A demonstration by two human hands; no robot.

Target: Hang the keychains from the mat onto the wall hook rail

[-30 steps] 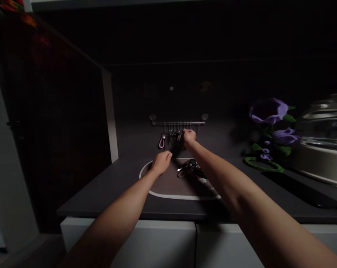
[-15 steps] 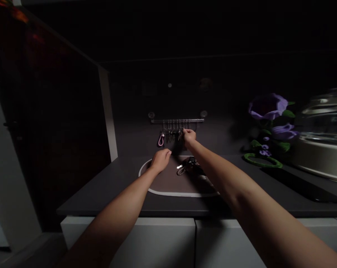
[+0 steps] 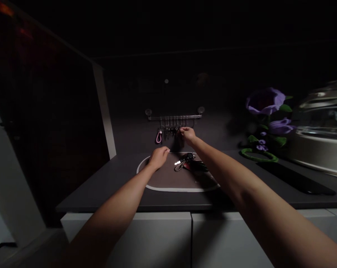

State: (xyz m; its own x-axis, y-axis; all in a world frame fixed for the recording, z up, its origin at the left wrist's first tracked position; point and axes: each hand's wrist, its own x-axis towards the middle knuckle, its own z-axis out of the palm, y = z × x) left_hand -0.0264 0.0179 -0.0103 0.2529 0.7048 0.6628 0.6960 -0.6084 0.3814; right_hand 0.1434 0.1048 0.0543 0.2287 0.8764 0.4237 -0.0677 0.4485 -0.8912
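My right hand (image 3: 188, 134) is raised to a clear hook rail (image 3: 175, 117) on the dark wall. Its thumb and forefinger pinch a key ring at the right end of a row of hanging keys (image 3: 171, 132). A pink loop keychain (image 3: 158, 137) hangs at the row's left end. Lower down, my left hand (image 3: 159, 157) hovers over the brown mat (image 3: 162, 181), fingers curled and closed; whatever may be inside them is hidden. On the white-edged mat lies a bunch of keys and keychains (image 3: 188, 160), partly covered by my right forearm.
Purple crafted flowers (image 3: 266, 102) on a green ring base stand to the right. Beside them are a flat black object (image 3: 296, 178) and a domed, pale-based appliance (image 3: 321, 149). A dark panel closes the left side; white cabinet fronts (image 3: 157, 238) lie below the counter edge.
The view has shifted slightly, so the rail and counter appear a little higher and further left. My right hand stays at the hanging keys; my left hand holds its place over the mat.
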